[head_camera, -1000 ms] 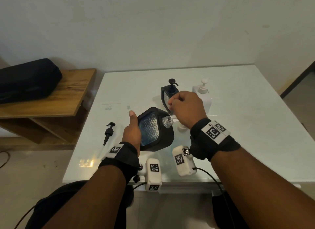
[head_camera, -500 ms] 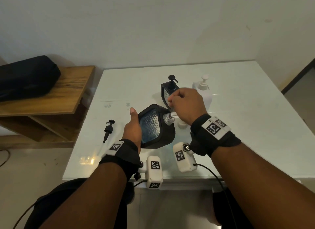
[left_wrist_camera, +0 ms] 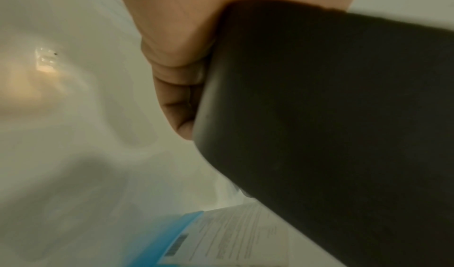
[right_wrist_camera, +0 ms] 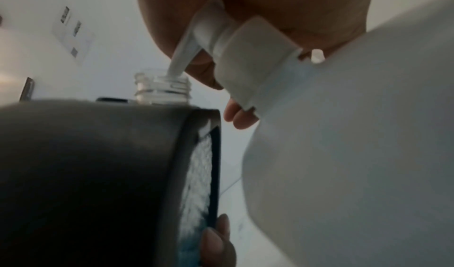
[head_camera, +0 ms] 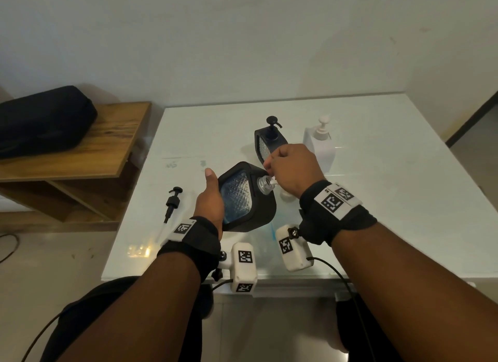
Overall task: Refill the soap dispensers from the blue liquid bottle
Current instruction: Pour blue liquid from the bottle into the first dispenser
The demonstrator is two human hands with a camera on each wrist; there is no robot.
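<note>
White bench point(head_camera: 377, 173) | left hand point(head_camera: 208, 202) grasps tilted black dispenser point(head_camera: 246, 197), open neck point(right_wrist_camera: 163, 88) rightward | right hand point(head_camera: 292, 167) presses blue refill bottle's pump point(right_wrist_camera: 236, 53), spout in neck | risk: spout slips, soap spills between hands

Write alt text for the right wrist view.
A white pump nozzle dips into the clear threaded neck of a tilted black dispenser, while the right hand presses the pump on a pale refill bottle. A left thumb lies on the dispenser's textured window.
</note>
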